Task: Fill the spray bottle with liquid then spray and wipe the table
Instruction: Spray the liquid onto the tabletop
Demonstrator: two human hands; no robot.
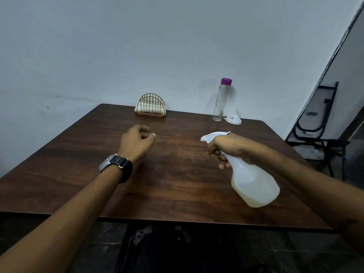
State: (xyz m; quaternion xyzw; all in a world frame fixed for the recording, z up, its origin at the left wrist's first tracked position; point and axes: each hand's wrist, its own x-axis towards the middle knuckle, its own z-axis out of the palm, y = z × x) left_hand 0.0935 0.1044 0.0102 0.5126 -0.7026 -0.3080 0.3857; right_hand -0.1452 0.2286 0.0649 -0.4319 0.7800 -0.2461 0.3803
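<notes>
My right hand [223, 146] grips the neck of a white spray bottle [254, 182], with fingers round its trigger. The bottle is tilted above the brown wooden table [167, 174], its nozzle pointing left toward the table's middle. Pale liquid sits low in its body. My left hand [136, 142] hovers over the table left of centre, fingers loosely curled, holding nothing. A clear bottle with a purple cap [220, 101] stands at the far right edge, almost empty. Beside it lies a white funnel [234, 119].
A gold wire holder with white napkins [151, 107] stands at the far edge, against the pale wall. A black folded chair [319, 123] leans at the right, beyond the table. A dark watch sits on my left wrist.
</notes>
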